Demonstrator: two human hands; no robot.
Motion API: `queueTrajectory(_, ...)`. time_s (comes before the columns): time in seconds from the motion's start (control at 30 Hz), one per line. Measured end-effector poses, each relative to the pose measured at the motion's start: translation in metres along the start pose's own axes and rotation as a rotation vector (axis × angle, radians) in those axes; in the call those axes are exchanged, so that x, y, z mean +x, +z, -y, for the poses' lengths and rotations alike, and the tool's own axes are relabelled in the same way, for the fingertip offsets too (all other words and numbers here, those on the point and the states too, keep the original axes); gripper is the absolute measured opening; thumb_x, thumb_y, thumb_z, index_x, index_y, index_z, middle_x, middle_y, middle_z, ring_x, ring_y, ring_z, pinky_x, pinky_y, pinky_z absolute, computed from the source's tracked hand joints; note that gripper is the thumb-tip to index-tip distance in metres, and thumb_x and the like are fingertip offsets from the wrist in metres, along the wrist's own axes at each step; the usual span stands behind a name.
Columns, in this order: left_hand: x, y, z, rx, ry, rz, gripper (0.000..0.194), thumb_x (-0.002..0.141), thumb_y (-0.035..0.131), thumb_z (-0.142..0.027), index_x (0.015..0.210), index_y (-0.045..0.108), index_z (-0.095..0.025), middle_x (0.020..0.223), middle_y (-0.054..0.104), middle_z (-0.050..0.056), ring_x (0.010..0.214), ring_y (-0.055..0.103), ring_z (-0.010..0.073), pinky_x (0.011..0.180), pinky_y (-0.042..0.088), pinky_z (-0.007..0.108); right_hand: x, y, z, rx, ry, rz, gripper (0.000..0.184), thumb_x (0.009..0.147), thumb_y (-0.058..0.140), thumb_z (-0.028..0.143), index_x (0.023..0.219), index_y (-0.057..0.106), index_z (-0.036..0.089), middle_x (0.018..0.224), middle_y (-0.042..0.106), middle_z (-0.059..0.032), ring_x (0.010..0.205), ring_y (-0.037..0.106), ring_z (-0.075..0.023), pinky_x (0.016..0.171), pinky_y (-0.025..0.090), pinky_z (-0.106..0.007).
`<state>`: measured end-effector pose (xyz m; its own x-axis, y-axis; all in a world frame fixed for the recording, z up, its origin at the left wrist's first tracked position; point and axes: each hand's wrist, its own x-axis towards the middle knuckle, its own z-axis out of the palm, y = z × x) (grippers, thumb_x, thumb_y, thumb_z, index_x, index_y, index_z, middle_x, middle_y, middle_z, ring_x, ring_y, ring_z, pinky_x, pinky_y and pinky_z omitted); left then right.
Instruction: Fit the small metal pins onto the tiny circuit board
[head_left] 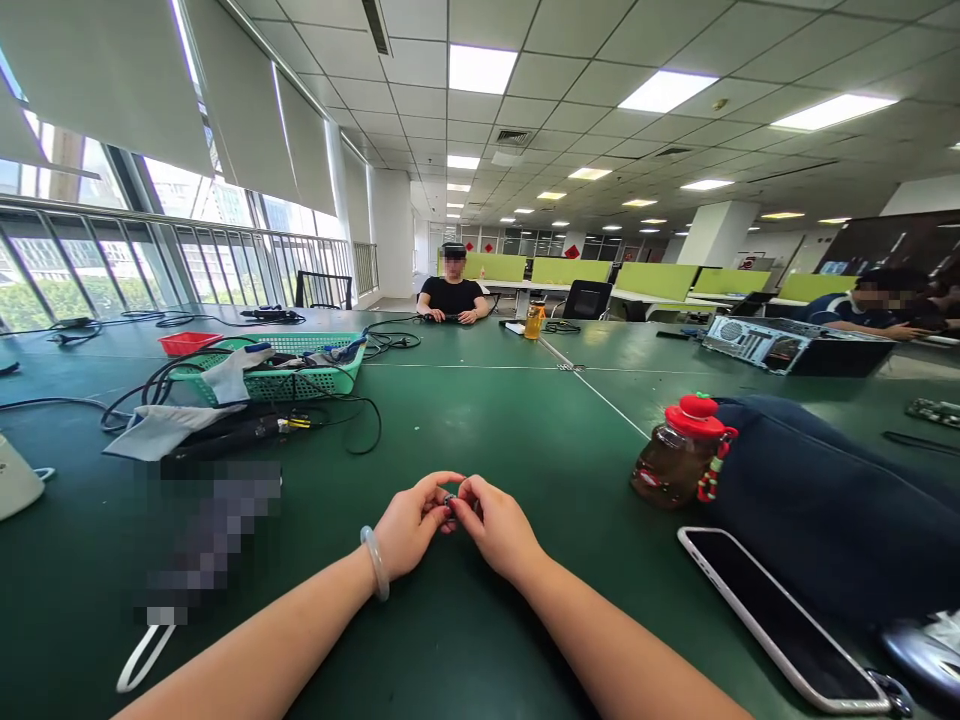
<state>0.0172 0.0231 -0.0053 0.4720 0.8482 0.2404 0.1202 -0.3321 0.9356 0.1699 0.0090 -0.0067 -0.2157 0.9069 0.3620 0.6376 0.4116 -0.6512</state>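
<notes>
Just above the green table, my left hand (409, 525) and my right hand (495, 525) meet at the fingertips. Between them they pinch a small dark shiny object (449, 506); its kind is too small to make out, and fingers cover much of it. Both hands are closed, thumbs toward each other. A pale bracelet (375, 563) circles my left wrist. Nearest on the right are a jar-like bottle with a red lid (679, 455) and a phone (780, 615) lying face up. To the left lies a dark, blurred-out long item (214, 540) with a white loop.
A green basket (319, 380) with gloves and cables stands at the left, a red tray (187, 343) behind it. A dark blue bag (825, 500) lies right. Farther off are an amber bottle (535, 320), a computer case (795, 345), and a person (452, 290) seated opposite.
</notes>
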Motion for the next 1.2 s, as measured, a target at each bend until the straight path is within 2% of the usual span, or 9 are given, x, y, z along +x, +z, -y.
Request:
queueTrajectory(0.13,0.0,0.0,-0.001,0.032,-0.017,0.009,0.036,0.077,0.044,-0.018,0.113,0.044,-0.02,0.074,0.055,-0.001,0.065,0.055,0.0108,0.066,0.048,0.026,0.0,-0.002,0.001,-0.069,-0.004,0.043,0.014,0.084,0.042,0.032,0.081,0.05,0.021,0.073,0.057,0.0017,0.063,0.049,-0.0106,0.057,0.033,-0.021)
queueTrajectory(0.3,0.002,-0.004,0.0,0.106,-0.083,-0.074,0.036,0.075,0.044,-0.016,0.11,0.049,-0.02,0.071,0.054,-0.001,0.06,0.054,0.01,0.061,0.048,0.024,0.0,-0.012,-0.009,-0.187,0.045,0.146,0.017,0.076,0.056,0.036,0.083,0.057,0.021,0.083,0.056,-0.0012,0.074,0.052,-0.013,0.064,0.036,-0.023)
queueTrajectory(0.4,0.005,-0.008,0.004,0.12,-0.14,-0.107,0.033,0.075,0.042,-0.014,0.106,0.054,-0.018,0.074,0.056,0.001,0.059,0.055,0.0095,0.06,0.048,0.024,0.0,-0.015,-0.017,-0.174,0.076,0.237,0.025,0.066,0.067,0.028,0.089,0.06,0.021,0.089,0.055,-0.0021,0.077,0.053,-0.0133,0.067,0.038,-0.023)
queueTrajectory(0.47,0.007,-0.01,0.008,0.117,-0.17,-0.117,0.03,0.075,0.041,-0.014,0.101,0.057,-0.016,0.076,0.058,0.002,0.061,0.057,0.0096,0.061,0.048,0.024,0.001,-0.013,-0.02,-0.17,0.096,0.274,0.015,0.066,0.065,0.019,0.081,0.062,0.02,0.085,0.056,-0.0015,0.075,0.052,-0.0122,0.066,0.038,-0.022)
queueTrajectory(0.6,0.008,-0.009,0.011,0.088,-0.209,-0.133,0.024,0.075,0.042,-0.015,0.092,0.059,-0.014,0.074,0.058,0.002,0.062,0.059,0.0108,0.062,0.049,0.025,0.003,-0.005,-0.02,-0.214,0.097,0.245,0.009,0.071,0.055,0.011,0.069,0.061,0.018,0.076,0.055,-0.0007,0.069,0.05,-0.0107,0.064,0.036,-0.021)
queueTrajectory(0.93,0.007,-0.007,0.017,0.01,-0.225,-0.16,0.022,0.076,0.047,-0.014,0.095,0.059,-0.013,0.077,0.06,0.003,0.065,0.062,0.0107,0.063,0.051,0.024,0.0,0.001,-0.016,-0.265,-0.007,0.211,0.007,0.076,0.051,0.018,0.076,0.058,0.02,0.077,0.056,-0.0014,0.07,0.052,-0.0128,0.063,0.037,-0.023)
queueTrajectory(1.0,0.008,-0.006,0.016,-0.01,-0.234,-0.169,0.022,0.076,0.048,-0.013,0.094,0.059,-0.014,0.077,0.06,0.003,0.063,0.061,0.0101,0.062,0.052,0.023,-0.001,-0.009,-0.008,-0.211,-0.02,0.134,0.013,0.076,0.053,0.022,0.086,0.059,0.021,0.074,0.057,-0.0008,0.065,0.051,-0.0123,0.06,0.038,-0.023)
queueTrajectory(1.13,0.011,-0.006,0.017,-0.024,-0.251,-0.179,0.021,0.075,0.051,-0.012,0.094,0.059,-0.014,0.074,0.06,0.003,0.061,0.061,0.0093,0.06,0.052,0.022,-0.01,-0.049,0.028,-0.041,-0.151,-0.481,0.039,0.083,0.044,0.027,0.121,0.04,0.022,0.068,0.055,0.0013,0.049,0.043,-0.0095,0.053,0.039,-0.023)
queueTrajectory(1.2,0.012,-0.006,0.018,-0.02,-0.26,-0.177,0.021,0.075,0.051,-0.012,0.094,0.06,-0.013,0.072,0.06,0.002,0.06,0.061,0.009,0.06,0.052,0.021,-0.017,-0.072,0.048,0.044,-0.151,-0.622,0.055,0.083,0.044,0.025,0.133,0.021,0.023,0.062,0.051,0.004,0.045,0.039,-0.0096,0.048,0.038,-0.022)
